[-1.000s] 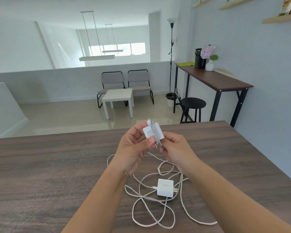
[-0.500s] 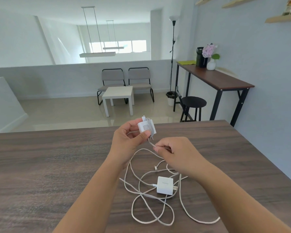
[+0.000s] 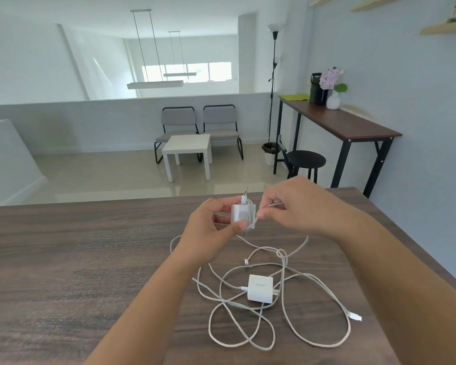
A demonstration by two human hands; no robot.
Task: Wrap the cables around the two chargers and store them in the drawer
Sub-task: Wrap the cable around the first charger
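My left hand [image 3: 208, 227] holds a white charger [image 3: 242, 213] above the dark wooden table [image 3: 63, 272], with a few turns of white cable around its body. My right hand [image 3: 298, 206] pinches that cable [image 3: 271, 205] just to the charger's right, fingers closed on it. A second white charger [image 3: 260, 288] lies flat on the table below my hands, its plug prongs pointing right. Loose white cable [image 3: 248, 335] lies in tangled loops around it, with a connector end [image 3: 355, 316] at the right. No drawer is in view.
The table's far edge runs just behind my hands, and its right edge slants down at the right. Beyond are a white side table [image 3: 188, 147], two grey chairs, a black stool [image 3: 304, 160] and a tall desk [image 3: 353, 125] along the right wall.
My right hand has risen from below the charger to its right side, carrying the cable up and around. The left hand has kept the charger nearly in place.
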